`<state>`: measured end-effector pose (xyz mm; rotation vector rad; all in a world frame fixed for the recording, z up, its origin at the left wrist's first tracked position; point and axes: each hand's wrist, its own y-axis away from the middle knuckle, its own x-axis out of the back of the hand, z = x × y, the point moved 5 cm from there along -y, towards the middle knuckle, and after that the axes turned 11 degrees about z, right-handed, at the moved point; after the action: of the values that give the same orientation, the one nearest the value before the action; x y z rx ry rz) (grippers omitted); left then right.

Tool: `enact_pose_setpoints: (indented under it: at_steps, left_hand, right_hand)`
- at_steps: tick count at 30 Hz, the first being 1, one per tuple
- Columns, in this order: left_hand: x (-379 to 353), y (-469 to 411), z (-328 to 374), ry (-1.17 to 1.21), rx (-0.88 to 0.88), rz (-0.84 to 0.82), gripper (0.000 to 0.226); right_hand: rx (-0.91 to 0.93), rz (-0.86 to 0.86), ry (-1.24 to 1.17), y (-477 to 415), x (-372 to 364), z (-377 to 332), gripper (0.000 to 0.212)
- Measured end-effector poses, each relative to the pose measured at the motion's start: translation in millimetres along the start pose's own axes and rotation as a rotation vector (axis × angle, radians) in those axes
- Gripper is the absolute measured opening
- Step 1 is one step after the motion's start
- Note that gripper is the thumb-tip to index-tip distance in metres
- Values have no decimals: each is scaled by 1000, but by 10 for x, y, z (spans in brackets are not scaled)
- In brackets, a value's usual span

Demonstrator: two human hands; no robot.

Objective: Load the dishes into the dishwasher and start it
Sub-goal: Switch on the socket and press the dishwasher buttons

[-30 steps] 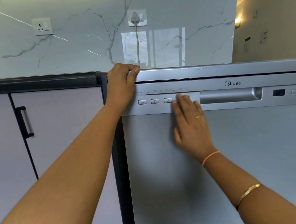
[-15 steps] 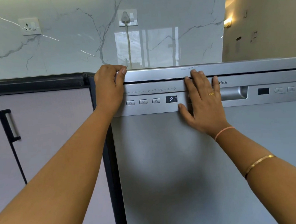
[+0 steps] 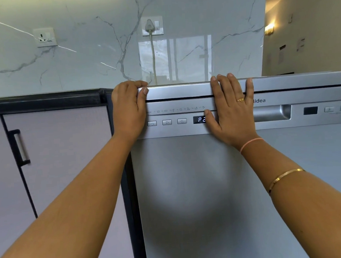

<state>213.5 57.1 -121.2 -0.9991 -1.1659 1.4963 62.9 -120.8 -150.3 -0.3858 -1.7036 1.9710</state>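
Both hands on the silver steel dishwasher [image 3: 209,186], its door closed.
The left hand [image 3: 128,109] curls its fingers over the top left corner. The right hand [image 3: 232,113] lies flat on the control strip, fingers straight and spread. The contents are hidden, and the thumb covers the edge of the lit P2 display [image 3: 199,119].

The right hand [image 3: 232,113] covers part of the display [image 3: 199,119] and the brand name [image 3: 259,101].

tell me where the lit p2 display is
In the head view, the display sits on the dishwasher control panel, just right of the clock button, its right edge behind the right hand's thumb.
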Motion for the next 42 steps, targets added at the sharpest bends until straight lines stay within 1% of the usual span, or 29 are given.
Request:
enact_pose_setpoints:
  at_steps: [5, 9, 18, 28, 33, 38, 40, 42]
  left_hand:
    - [3, -2, -40, -15, -16, -50, 29]
    - [14, 2, -29, -6, 1, -51, 29]
    - [44, 7, -2, 7, 8, -72, 28]
    - [54, -3, -12, -3, 6, -115, 29]
    - [55, 1, -9, 3, 20, -115, 28]
    - [49, -2, 16, 21, 51, -75, 27]
    - [42, -1, 23, 31, 58, -60, 27]
    - [37, 1, 17, 40, 67, -39, 27]
  right_hand:
    - [28, -3, -15, 24, -11, 32, 66]
    - [55, -6, -23, 33, 10, 65, 63]
    - [88, -59, -35, 39, 50, 89, 82]
    - [82, -65, -73, 32, 77, 73, 83]
    - [47, -25, -101, 23, 126, 58, 74]
    - [-44, 128, 13, -179, 140, 14, 52]
    - [-70, 171, 5, -288, 133, 16, 43]
    - [-104, 189, -64, -350, 115, 30, 36]
